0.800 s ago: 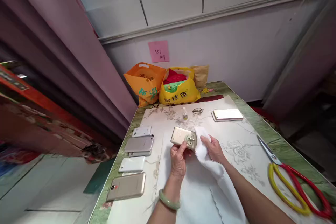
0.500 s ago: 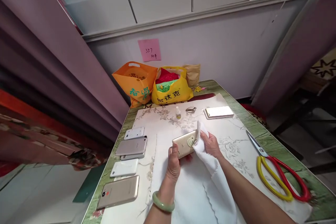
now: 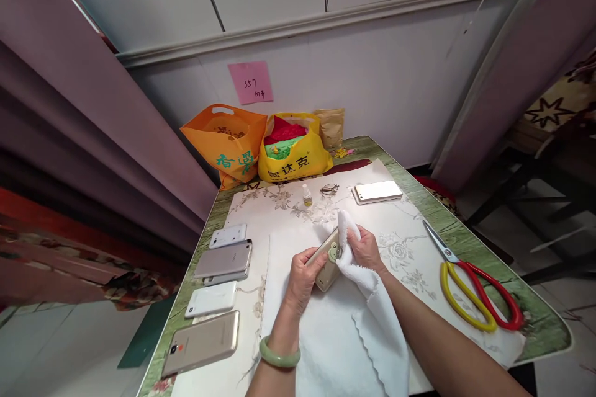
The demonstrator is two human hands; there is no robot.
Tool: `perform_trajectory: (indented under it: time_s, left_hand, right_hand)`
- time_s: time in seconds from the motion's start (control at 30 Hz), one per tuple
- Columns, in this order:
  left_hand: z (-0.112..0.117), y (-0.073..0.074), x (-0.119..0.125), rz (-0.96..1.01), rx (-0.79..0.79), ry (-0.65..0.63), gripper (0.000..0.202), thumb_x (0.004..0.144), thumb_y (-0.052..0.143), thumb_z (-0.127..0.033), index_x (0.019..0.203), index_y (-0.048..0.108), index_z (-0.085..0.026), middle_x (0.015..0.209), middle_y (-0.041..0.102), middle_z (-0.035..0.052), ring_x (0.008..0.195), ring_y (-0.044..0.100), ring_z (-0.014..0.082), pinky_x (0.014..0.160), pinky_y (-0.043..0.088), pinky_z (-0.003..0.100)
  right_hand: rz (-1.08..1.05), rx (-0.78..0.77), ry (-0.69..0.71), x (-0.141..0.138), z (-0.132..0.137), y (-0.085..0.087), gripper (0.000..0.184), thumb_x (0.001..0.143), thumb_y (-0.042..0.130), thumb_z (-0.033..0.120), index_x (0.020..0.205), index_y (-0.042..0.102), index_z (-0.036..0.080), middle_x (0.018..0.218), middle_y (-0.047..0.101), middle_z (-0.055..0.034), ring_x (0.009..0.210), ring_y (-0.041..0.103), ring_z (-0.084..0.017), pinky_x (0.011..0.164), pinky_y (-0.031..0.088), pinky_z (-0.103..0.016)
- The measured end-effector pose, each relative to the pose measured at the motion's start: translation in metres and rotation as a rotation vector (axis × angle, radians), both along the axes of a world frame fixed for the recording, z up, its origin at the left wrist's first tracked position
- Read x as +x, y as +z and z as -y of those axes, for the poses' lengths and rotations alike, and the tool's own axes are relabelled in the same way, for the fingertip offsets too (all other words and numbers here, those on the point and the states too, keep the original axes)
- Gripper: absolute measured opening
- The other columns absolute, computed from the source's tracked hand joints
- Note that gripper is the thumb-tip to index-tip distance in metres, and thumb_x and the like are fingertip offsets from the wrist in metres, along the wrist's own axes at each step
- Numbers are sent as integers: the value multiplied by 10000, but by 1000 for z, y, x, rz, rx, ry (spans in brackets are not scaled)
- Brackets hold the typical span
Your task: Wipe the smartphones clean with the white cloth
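Note:
My left hand (image 3: 300,276) grips a gold phone (image 3: 327,258), tilted on its edge above the table, with a ring holder on its back. My right hand (image 3: 365,249) is closed on a bunched white cloth (image 3: 367,310) and presses it against the phone's upper end. The cloth trails down over the table toward me. A green bangle (image 3: 279,352) sits on my left wrist.
Several phones lie in a column at the table's left, the nearest gold one (image 3: 201,343). Another phone (image 3: 377,191), a small bottle (image 3: 307,195) and a metal ring (image 3: 329,188) lie further back. Large red-and-yellow scissors (image 3: 470,285) lie right. Orange (image 3: 226,142) and yellow bags (image 3: 293,152) stand against the wall.
The phone has turned from lying flat in my left hand to standing on its edge. My right hand with the cloth has stayed against its upper end. The view has shifted right.

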State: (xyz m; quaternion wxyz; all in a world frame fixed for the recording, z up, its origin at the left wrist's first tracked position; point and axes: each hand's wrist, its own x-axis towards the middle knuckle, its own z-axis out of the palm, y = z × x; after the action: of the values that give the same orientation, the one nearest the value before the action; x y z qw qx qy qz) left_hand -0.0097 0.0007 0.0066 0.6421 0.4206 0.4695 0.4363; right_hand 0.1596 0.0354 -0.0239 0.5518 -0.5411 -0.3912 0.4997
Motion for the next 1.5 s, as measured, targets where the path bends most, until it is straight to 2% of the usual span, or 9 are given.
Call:
perform_trajectory:
  time_s: [0.2, 0.53, 0.67, 0.77, 0.9, 1.03, 1.2, 1.3, 1.5]
  left_hand:
    - [-1, -2, 4, 93, 31, 190, 340, 710, 769, -434, 839, 717, -123, 688, 653, 11, 591, 539, 111, 575, 420, 220]
    - [-1, 0, 16, 243, -18, 433, 450, 779, 666, -548, 963, 708, -139, 850, 729, 86, 818, 665, 221, 770, 502, 323]
    - [-1, -4, 14, 219, 17, 374, 425, 749, 709, -510, 968, 709, -145, 889, 724, 75, 864, 648, 212, 818, 481, 311]
    - [-1, -7, 10, 153, 14, 269, 356, 703, 764, -465, 857, 695, -152, 732, 667, 16, 710, 599, 160, 705, 464, 267]
    - [-1, -8, 11, 58, 44, 65, 343, 756, 727, -488, 773, 645, -155, 641, 580, -18, 622, 506, 116, 613, 413, 234]
    - [-4, -9, 18, -20, 54, 40, 418, 790, 664, -565, 851, 654, -151, 656, 593, -10, 620, 505, 127, 591, 401, 241]
    - [-6, -13, 17, 0, 111, 295, 438, 777, 669, -581, 872, 678, -154, 773, 671, 25, 752, 595, 171, 744, 463, 280]
    - [-6, -14, 15, 114, 11, 474, 505, 763, 668, -608, 988, 684, -156, 932, 715, 75, 895, 645, 216, 827, 484, 313]
    - [-7, -13, 13, 303, -116, 669, 514, 732, 714, -576, 1045, 656, -172, 1013, 707, 87, 871, 666, 212, 768, 521, 320]
  right_hand:
    - [222, 90, 31, -5, -1, -3, 601, 704, 661, 659, 1035, 633, 159, 894, 710, -73, 760, 635, -220, 670, 512, -294]
    - [150, 68, 114, -10, 2, 6, 541, 767, 625, 666, 986, 655, 172, 762, 683, -23, 625, 584, -169, 563, 482, -255]
    - [-41, -6, 75, -10, 0, 7, 587, 737, 635, 697, 969, 655, 158, 675, 649, -15, 534, 542, -153, 475, 442, -249]
    - [-109, 2, 17, -10, -3, 8, 586, 743, 620, 708, 922, 649, 150, 612, 603, -2, 502, 499, -139, 457, 414, -244]
    - [-82, 37, 4, -11, -3, 8, 555, 765, 601, 699, 871, 638, 155, 602, 566, 6, 527, 476, -133, 481, 403, -239]
    - [-8, 72, 75, -15, 2, 8, 498, 804, 586, 660, 856, 625, 166, 597, 525, 19, 531, 437, -124, 473, 372, -230]
    - [153, 163, 243, -17, 7, 10, 441, 876, 527, 600, 899, 632, 172, 638, 510, 24, 565, 425, -124, 504, 360, -228]
    - [332, 250, 362, -19, 10, 15, 375, 885, 541, 550, 827, 621, 188, 654, 506, 29, 594, 427, -128, 546, 361, -231]
    - [399, 268, 468, -20, 16, 21, 331, 866, 566, 514, 742, 539, 208, 645, 447, 39, 599, 390, -128, 554, 334, -233]
